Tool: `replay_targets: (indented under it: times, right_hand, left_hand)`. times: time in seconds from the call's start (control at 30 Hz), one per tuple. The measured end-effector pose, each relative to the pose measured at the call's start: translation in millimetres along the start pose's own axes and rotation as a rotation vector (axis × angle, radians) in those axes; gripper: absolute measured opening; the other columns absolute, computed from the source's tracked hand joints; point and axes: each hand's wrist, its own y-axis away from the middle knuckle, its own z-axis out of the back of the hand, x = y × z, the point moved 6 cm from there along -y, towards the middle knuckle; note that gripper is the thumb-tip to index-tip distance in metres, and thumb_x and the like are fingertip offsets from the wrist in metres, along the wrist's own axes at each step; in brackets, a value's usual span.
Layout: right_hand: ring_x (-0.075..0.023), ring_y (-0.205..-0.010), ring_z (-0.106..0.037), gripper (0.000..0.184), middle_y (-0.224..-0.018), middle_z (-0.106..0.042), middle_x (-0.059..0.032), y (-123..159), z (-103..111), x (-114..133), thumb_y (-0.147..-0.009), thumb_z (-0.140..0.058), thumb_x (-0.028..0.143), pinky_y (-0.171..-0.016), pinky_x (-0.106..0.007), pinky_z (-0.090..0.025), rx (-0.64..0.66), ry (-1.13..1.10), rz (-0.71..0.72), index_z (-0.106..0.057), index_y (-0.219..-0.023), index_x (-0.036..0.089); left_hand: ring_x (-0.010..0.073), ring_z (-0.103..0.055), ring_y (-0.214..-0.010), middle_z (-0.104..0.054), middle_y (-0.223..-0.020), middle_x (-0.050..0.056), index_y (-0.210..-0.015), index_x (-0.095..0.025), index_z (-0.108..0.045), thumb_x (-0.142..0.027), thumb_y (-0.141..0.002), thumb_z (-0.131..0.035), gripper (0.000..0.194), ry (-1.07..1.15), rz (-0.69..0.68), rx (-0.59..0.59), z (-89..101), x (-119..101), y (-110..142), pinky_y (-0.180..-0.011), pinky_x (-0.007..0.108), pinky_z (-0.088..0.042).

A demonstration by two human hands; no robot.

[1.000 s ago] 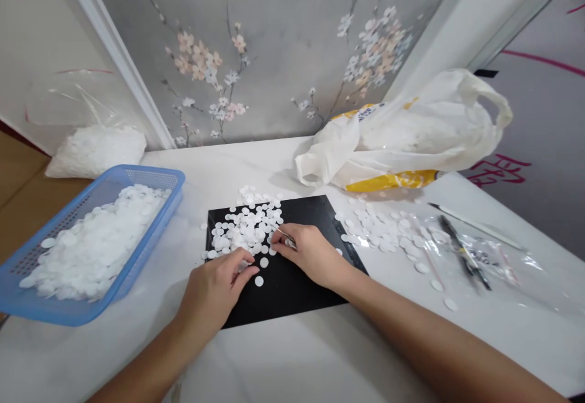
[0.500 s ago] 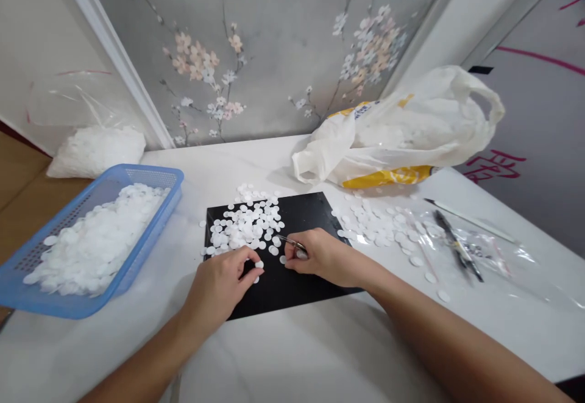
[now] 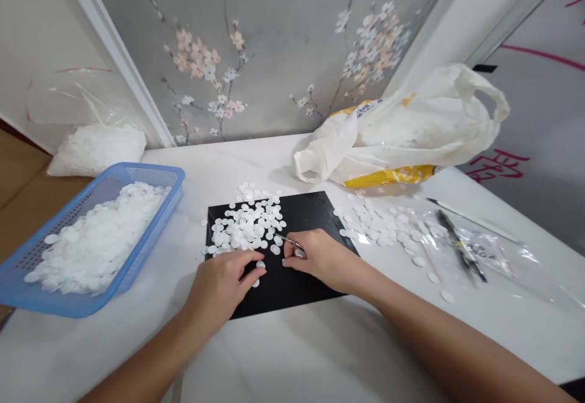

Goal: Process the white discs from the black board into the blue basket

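My left hand rests at the near left of a black board, thumb and forefinger apart. A small white disc shows in the gap between those fingertips; another lies just below, by the thumb. My right hand is closed around slim metal tweezers, whose tips point left toward the loose discs. A heap of white round discs covers the board's far left part and spills over its back edge. My palm hides part of the tweezers.
A blue plastic basket full of discs stands left, with a clear bag of white pieces behind. More discs lie right of the board, near a pen, a white stick-like tool and clear plastic bags. A white-and-yellow carrier bag lies behind.
My left forefinger has straightened and lifted away from the thumb, leaving the disc between them in nearly the same place. A disc beside my right fingertips no longer shows. The tweezers have shifted slightly left.
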Motion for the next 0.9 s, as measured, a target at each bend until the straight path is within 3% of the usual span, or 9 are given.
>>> replay_targets:
  times: [0.17, 0.3, 0.47, 0.6, 0.73, 0.83, 0.9]
  right_hand:
    - [-0.0104, -0.052, -0.047, 0.008, -0.060, -0.055, 0.0040, 2, 10, -3, -0.079, -0.058, 0.025, -0.051, -0.022, -0.033, -0.052, -0.119, -0.015, -0.056, -0.074, 0.019]
    - [-0.0104, -0.054, -0.049, 0.006, -0.065, -0.059, 0.0031, 1, 10, -4, -0.078, -0.059, 0.021, -0.054, -0.023, -0.035, -0.036, -0.098, -0.016, -0.058, -0.073, 0.019]
    - [-0.0104, -0.055, -0.046, 0.006, -0.066, -0.058, 0.0037, 1, 2, -3, -0.074, -0.065, 0.020, -0.053, -0.022, -0.032, 0.025, -0.010, -0.019, -0.060, -0.073, 0.020]
    - [-0.0093, -0.051, -0.042, 0.010, -0.059, -0.051, 0.0039, 4, -1, -1, -0.077, -0.062, 0.020, -0.049, -0.022, -0.029, 0.087, -0.005, 0.012, -0.056, -0.069, 0.019]
    - [-0.0098, -0.054, -0.049, 0.012, -0.067, -0.057, 0.0018, 4, -3, -5, -0.082, -0.054, 0.027, -0.044, -0.020, -0.033, 0.119, -0.321, -0.039, -0.048, -0.076, 0.020]
    - [-0.0092, -0.053, -0.049, 0.011, -0.077, -0.062, -0.0002, 0, -2, -8, -0.083, -0.050, 0.028, -0.039, -0.018, -0.033, 0.070, -0.542, -0.043, -0.042, -0.081, 0.021]
    - [-0.0083, -0.050, -0.047, 0.009, -0.074, -0.060, 0.0011, -3, -1, -10, -0.083, -0.050, 0.027, -0.040, -0.018, -0.033, -0.007, -0.526, -0.033, -0.044, -0.083, 0.021]
  left_hand:
    - [0.0139, -0.061, -0.065, -0.072, -0.081, -0.003, -0.089, -0.029, -0.071, -0.030, -0.084, -0.056, 0.016, 0.103, -0.078, -0.017, -3.6, -1, 3, -0.061, 0.024, -0.041]
    - [0.0134, -0.063, -0.069, -0.072, -0.080, -0.003, -0.084, -0.028, -0.072, -0.029, -0.084, -0.057, 0.015, 0.207, -0.085, 0.001, -1.3, 1, 4, -0.064, 0.023, -0.041]
    - [0.0116, -0.050, -0.059, -0.056, -0.062, -0.004, -0.073, -0.021, -0.061, -0.042, -0.087, -0.050, 0.027, 0.431, 0.102, -0.034, 12.3, 11, 1, -0.057, 0.022, -0.036]
    - [0.0084, -0.039, -0.051, -0.044, -0.055, -0.006, -0.065, -0.019, -0.049, -0.044, -0.081, -0.057, 0.031, 0.709, 0.259, -0.042, 14.6, 20, 1, -0.049, 0.021, -0.029]
    - [0.0052, -0.026, -0.043, -0.040, -0.049, -0.007, -0.062, -0.019, -0.040, -0.046, -0.078, -0.060, 0.038, 1.027, 0.392, 0.109, 1.4, 20, 4, -0.042, 0.020, -0.016]
    - [0.0041, -0.030, -0.043, -0.052, -0.055, -0.004, -0.064, -0.018, -0.044, -0.043, -0.078, -0.062, 0.034, 1.085, 0.388, 0.171, -3.2, 16, 5, -0.042, 0.019, -0.017]
    - [0.0039, -0.032, -0.042, -0.059, -0.060, -0.001, -0.066, -0.017, -0.047, -0.041, -0.078, -0.063, 0.031, 1.071, 0.369, 0.178, -4.9, 16, 5, -0.042, 0.019, -0.019]
